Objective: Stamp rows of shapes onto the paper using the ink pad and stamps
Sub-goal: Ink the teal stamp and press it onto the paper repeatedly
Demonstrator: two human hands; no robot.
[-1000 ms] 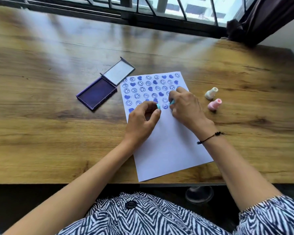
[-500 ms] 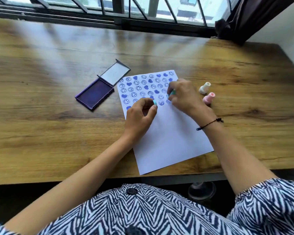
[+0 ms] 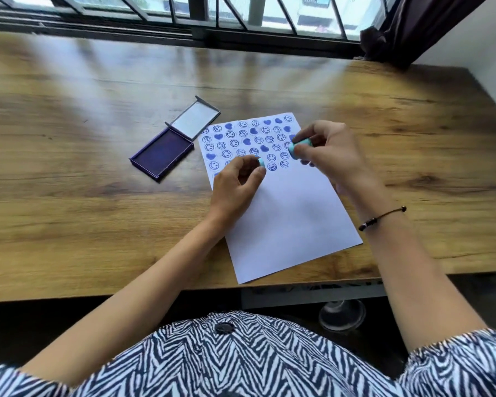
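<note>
A white paper point(image 3: 287, 222) lies on the wooden desk, its upper part covered with rows of blue smiley and heart prints. My left hand point(image 3: 235, 187) pinches a small teal stamp point(image 3: 260, 161) against the sheet at the lowest printed row. My right hand point(image 3: 330, 156) holds a second teal stamp point(image 3: 298, 147) lifted at the paper's right edge, its face turned left. The open purple ink pad point(image 3: 162, 154) sits left of the paper, lid point(image 3: 196, 118) folded back.
The wooden desk point(image 3: 83, 138) runs to a window with bars at the back and a dark curtain point(image 3: 413, 27) at the back right. The desk's front edge is near my body. My right hand hides the other stamps.
My right hand has lifted its teal stamp off the paper and moved up and right, now covering the white and pink stamps. My left hand stays on the paper. The camera shifted.
</note>
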